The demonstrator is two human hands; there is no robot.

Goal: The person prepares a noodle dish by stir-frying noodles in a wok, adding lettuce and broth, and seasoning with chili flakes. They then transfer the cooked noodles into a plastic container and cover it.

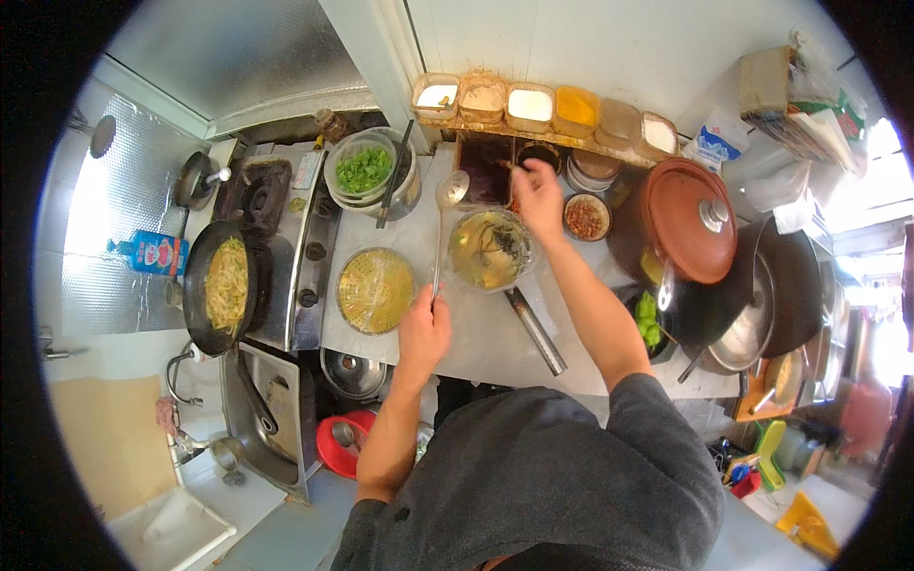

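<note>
My left hand (425,325) is closed around the handle of a metal ladle (440,243). The ladle's bowl is raised beside a container of dark sauce (485,171). My right hand (539,196) reaches over the back of the counter, close to a round dark pot (540,153). Its fingers are drawn together, and whether they pinch something is unclear. Below it stands a bowl lined with clear plastic (491,250), holding broth with dark, stringy pieces. A thick metal handle (535,332) sticks out towards me beside that bowl.
Left of the ladle is a perforated steel plate (375,290) under plastic. A wok of shredded food (227,285) sits on the stove. Chopped greens (364,170) fill a tub. Spice boxes (530,105) line a shelf. Peanuts (585,218) and a lidded clay pot (689,221) stand right.
</note>
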